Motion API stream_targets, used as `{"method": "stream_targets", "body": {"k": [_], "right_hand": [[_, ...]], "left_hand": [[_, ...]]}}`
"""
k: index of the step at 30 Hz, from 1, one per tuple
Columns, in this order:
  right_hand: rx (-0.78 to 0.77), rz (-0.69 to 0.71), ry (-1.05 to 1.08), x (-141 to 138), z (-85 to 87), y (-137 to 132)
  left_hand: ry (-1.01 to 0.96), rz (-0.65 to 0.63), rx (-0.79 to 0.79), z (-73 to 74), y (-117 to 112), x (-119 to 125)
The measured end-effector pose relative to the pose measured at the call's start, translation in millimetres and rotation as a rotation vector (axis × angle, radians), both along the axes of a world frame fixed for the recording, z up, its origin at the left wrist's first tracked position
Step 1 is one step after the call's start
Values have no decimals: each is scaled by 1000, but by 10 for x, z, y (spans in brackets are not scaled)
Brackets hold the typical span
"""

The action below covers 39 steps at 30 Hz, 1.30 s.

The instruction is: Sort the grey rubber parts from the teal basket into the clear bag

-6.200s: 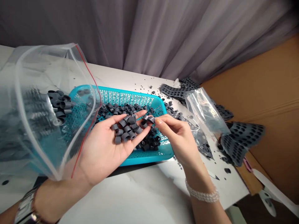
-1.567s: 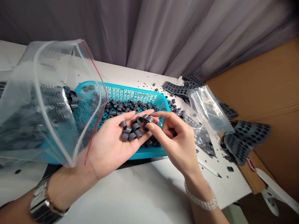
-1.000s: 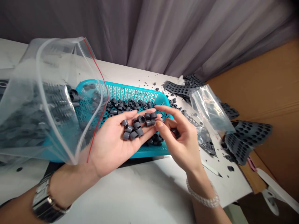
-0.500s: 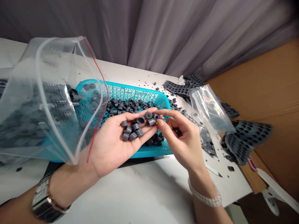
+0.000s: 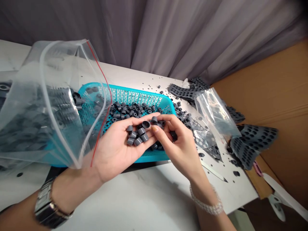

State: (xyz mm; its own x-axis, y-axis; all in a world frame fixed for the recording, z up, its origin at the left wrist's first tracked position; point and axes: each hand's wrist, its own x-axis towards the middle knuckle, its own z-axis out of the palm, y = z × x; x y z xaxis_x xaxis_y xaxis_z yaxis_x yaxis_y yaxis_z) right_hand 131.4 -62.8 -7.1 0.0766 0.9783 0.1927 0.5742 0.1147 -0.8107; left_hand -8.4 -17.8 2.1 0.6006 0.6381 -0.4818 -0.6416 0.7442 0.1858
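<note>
My left hand point(image 5: 117, 147) lies palm up over the basket, cupping a small heap of dark grey rubber caps point(image 5: 138, 141). These are short tapered cylinders, some showing a hollow end. From the right, my right hand point(image 5: 180, 141) reaches over the left fingers, thumb and fingertips closed around caps point(image 5: 154, 120) at the fingertips. Another dark cap point(image 5: 173, 135) shows within its curled fingers. Below both hands stands a turquoise plastic basket point(image 5: 166, 102) with many loose caps inside. A clear zip bag point(image 5: 60, 69) with a red stripe, holding more caps, stands open by my left wrist.
Perforated dark rubber sheets point(image 5: 252, 142) lie at the right beside a cardboard panel point(image 5: 271, 96). Near them are a clear flat bag point(image 5: 216, 112), a white pen-like tool point(image 5: 215, 173) and scattered caps and scraps. A grey curtain point(image 5: 154, 38) hangs behind the white table point(image 5: 134, 199).
My right hand has shifted left, its thumb now farther over the left fingers and nearer the heap. The caps at the fingertips have moved and are partly covered. The left hand is nearly still.
</note>
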Motion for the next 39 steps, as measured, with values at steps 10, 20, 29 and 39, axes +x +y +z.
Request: {"method": "stream_targets", "body": {"k": [10, 20, 29, 39], "right_hand": [[-452, 215, 1269, 161, 117, 65], [-425, 20, 1382, 90, 71, 92], [-433, 82, 1301, 114, 53, 91], [-345, 81, 1231, 77, 73, 73]], "left_hand": [[-27, -4, 32, 9, -12, -27], [-57, 18, 141, -60, -22, -49], [-96, -12, 158, -67, -21, -54], [-47, -3, 163, -81, -19, -48]]}}
